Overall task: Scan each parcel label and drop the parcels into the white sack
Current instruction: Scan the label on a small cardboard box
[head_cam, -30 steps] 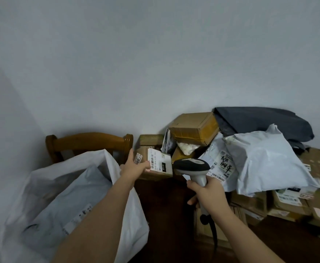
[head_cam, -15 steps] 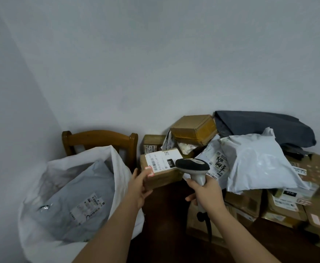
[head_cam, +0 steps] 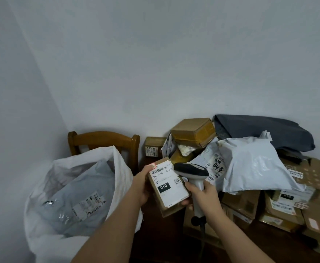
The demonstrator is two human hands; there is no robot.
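One large white woven sack [head_cam: 41,202] stands open at the lower left, its crinkled mouth propped against one brown wooden chair [head_cam: 103,139], of which only the curved backrest shows. Inside the sack lies one grey plastic mailer bag [head_cam: 75,194] with a printed label, its lower part hidden by the sack wall.

To the right, a heap of parcels is stacked against the wall; the brown cardboard boxes [head_cam: 250,202] there are too overlapped and cut off by the edge to count surely. On top lie one dark grey soft bag [head_cam: 265,130], one puffy white plastic mailer [head_cam: 254,168] and, beside it, one smaller white mailer with black handwriting [head_cam: 212,164]. One taped cardboard carton [head_cam: 193,130] sits tilted at the top.

In the centre, the left hand [head_cam: 141,185] grasps one small brown cardboard box [head_cam: 166,186] by its left side, held up between sack and heap, its white label facing the camera; a red glow marks the label's upper left corner. The right hand [head_cam: 202,194] is clenched round the pale handle of one handheld barcode scanner [head_cam: 191,170], its black head just beside the label. The scanner's cable disappears into the dark below.
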